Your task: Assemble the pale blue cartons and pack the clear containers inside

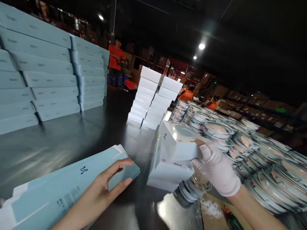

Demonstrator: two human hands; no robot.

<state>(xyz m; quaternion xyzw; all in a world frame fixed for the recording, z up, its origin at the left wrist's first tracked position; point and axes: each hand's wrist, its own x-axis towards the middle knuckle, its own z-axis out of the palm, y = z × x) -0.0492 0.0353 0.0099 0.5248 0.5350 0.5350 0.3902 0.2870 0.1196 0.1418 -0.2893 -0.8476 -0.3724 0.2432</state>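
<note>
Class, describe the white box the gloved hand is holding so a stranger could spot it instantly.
Start at the dark table, then find the right hand in a pale glove beside the stacked glass lids. The white box it grips sits tilted atop a short white stack, unlike the tidy stacks behind.

To your left you have tall stacks of flat pale-blue cardboard boxes on the dark glossy table; ahead of you stand two leaning stacks of small white boxes; to your right lie rows of round glass lids with metal rims; far back stands a person in an orange shirt.
</note>
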